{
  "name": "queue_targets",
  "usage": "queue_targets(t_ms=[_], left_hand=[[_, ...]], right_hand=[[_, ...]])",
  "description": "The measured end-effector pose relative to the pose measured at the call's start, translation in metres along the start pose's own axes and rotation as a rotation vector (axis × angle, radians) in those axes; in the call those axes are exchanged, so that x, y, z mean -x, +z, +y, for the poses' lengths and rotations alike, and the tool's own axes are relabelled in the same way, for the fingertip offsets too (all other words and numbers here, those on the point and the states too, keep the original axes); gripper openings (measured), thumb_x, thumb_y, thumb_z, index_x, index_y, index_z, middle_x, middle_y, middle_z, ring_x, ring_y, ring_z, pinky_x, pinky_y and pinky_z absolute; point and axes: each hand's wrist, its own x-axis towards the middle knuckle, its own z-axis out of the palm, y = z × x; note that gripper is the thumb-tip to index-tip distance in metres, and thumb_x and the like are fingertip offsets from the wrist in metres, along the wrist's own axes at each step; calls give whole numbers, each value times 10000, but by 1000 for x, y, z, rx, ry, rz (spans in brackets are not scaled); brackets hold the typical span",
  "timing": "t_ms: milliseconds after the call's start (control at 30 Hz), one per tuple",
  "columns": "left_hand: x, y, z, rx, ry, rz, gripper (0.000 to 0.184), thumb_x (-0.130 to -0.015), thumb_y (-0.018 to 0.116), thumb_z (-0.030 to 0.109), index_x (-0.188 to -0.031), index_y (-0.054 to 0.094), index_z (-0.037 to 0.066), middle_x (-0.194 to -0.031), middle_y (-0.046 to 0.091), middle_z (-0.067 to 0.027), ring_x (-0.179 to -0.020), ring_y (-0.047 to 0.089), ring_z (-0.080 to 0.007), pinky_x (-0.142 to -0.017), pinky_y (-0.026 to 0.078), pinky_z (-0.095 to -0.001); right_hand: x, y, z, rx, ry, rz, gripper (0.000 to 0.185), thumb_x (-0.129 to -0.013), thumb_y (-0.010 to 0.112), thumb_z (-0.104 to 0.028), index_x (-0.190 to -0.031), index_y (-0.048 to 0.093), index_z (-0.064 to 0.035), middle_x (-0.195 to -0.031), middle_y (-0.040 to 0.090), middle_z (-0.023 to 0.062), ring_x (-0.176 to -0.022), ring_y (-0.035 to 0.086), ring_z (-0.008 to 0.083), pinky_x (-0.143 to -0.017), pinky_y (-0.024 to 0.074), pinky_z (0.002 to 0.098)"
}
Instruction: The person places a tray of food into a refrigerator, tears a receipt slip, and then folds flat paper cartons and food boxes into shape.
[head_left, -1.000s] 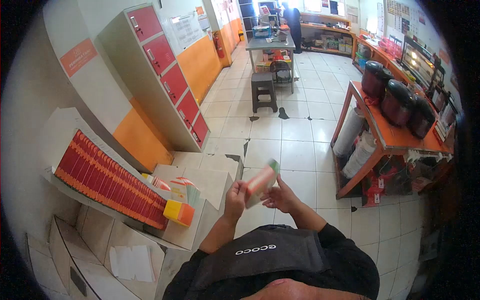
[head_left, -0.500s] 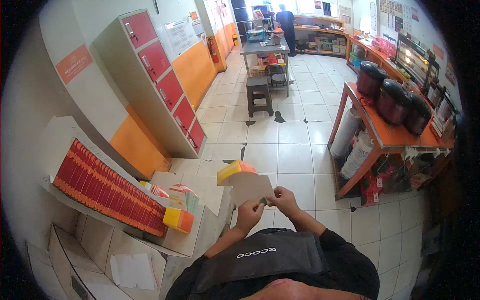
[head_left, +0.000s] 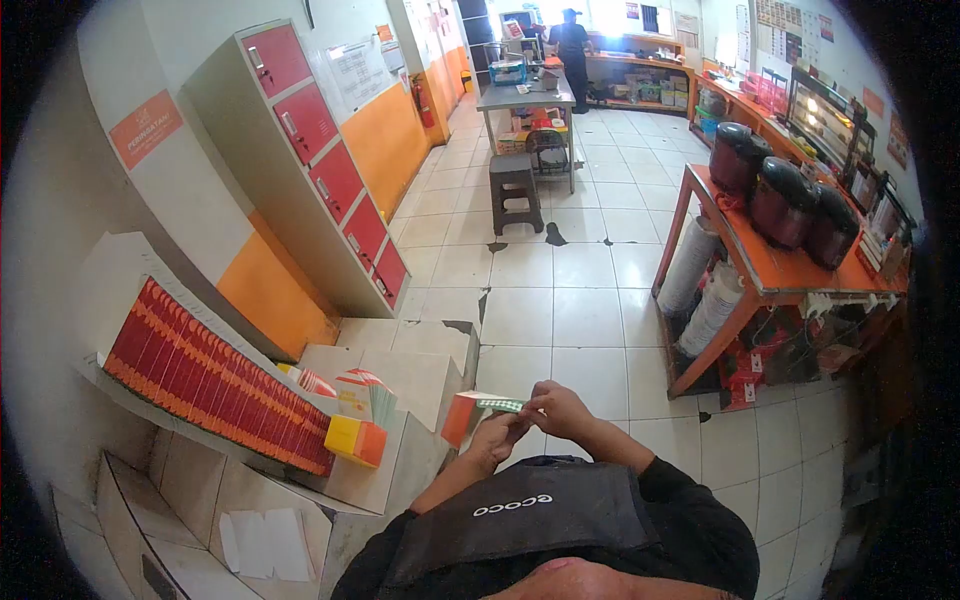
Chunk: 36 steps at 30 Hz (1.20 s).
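Note:
In front of my chest I hold a folding carton [head_left: 461, 419] with both hands. Its orange panel faces left and a green-and-white patterned strip shows along the top. My left hand [head_left: 494, 440] grips it from below, fingers closed. My right hand [head_left: 558, 409] is closed at its right end, fingertips pinching the edge; the fingers partly hide it. To the left, a yellow-and-orange small box [head_left: 356, 441] stands on the tiled ledge, beside several fanned flat cartons [head_left: 368, 398]. Behind these lies an open cardboard box [head_left: 110, 290] packed with a row of red-and-orange flat cartons [head_left: 215, 375].
Red-doored lockers [head_left: 305, 125] stand at the left wall. An orange table [head_left: 765, 265] at right bears several dark rice cookers [head_left: 785, 203]. A grey stool [head_left: 514, 193] and a metal table [head_left: 525, 95] stand ahead. A person [head_left: 570, 60] is at the far end.
The carton has turned and been folded: its wide plain grey face is out of sight, and an orange panel and green-patterned strip now show. The far person has turned.

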Motion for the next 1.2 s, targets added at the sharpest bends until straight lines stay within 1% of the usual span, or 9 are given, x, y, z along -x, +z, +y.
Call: queue_targets(t_ms=[167, 367, 467, 633, 733, 833, 967, 1100, 1200], left_hand=[[-29, -32, -15, 253, -154, -130, 177, -853, 463, 18, -1015, 531, -4, -897, 586, -95, -883, 579, -187, -792, 500, -290], [6, 2, 17, 356, 9, -170, 165, -872, 487, 62, -1016, 545, 7, -869, 602, -76, -766, 571, -154, -690, 486, -272], [-8, -18, 28, 457, 50, -291, 156, -880, 509, 99, -1008, 558, 24, -846, 607, -51, -715, 555, -123, -643, 471, -244], [17, -4, 45, 98, -32, -269, 253, -832, 621, 235, -981, 565, 38, -823, 605, -48, -668, 539, -119, -625, 457, -246], [67, 27, 73, -1018, 310, 233, 375, -762, 696, 316, -965, 566, 28, -833, 609, -51, -713, 557, -150, -630, 453, -257], [69, 23, 85, -1263, 1379, 143, 440, -731, 727, 334, -979, 562, 10, -898, 608, -68, -804, 569, -145, -678, 458, -258], [79, 41, 76, -695, 587, -269, 466, -795, 660, 328, -1131, 545, 25, -1078, 588, -139, -997, 559, -243, -860, 426, -321], [68, 34, 65, -1055, 835, -9, 358, -804, 649, 303, -1045, 604, 42, -899, 642, -147, -829, 625, -221, -736, 475, -306], [61, 32, 48, -1068, 1006, 141, 279, -777, 666, 252, -956, 632, 42, -774, 627, -163, -689, 619, -232, -628, 479, -314]], right_hand=[[-3, -6, -2, 100, -29, -41, 105, -710, 653, -197, -677, 658, -98, -703, 539, 50, -760, 539, 245, -647, 459, 359], [-7, -28, -26, 372, -93, -235, 271, -736, 606, -207, -990, 629, -115, -896, 560, 50, -903, 535, 263, -777, 463, 378], [-5, -14, -28, 109, -178, 179, 456, -738, 606, -175, -1170, 499, -79, -1025, 553, 110, -994, 513, 308, -850, 436, 409], [-4, -1, 7, -33, 194, 241, 398, -711, 613, -77, -1099, 529, -43, -993, 575, 191, -939, 543, 364, -801, 457, 413], [-7, -9, 22, -76, 182, 198, 246, -715, 614, -67, -956, 597, -20, -839, 620, 162, -788, 603, 329, -707, 485, 383], [-8, -27, 2, -205, 120, -85, 228, -728, 628, -144, -934, 594, -54, -847, 612, 167, -824, 589, 353, -714, 477, 406], [-8, -36, -10, -168, 15, -162, 335, -688, 721, -168, -983, 619, -48, -866, 637, 155, -760, 629, 296, -660, 497, 340], [-3, -58, -15, -610, -74, -278, 340, -709, 715, -156, -1005, 606, -29, -838, 650, 135, -746, 652, 230, -680, 508, 319], [0, -48, -10, -396, -25, -416, 295, -787, 640, -109, -1068, 590, -34, -825, 663, 119, -773, 648, 189, -733, 521, 299]])
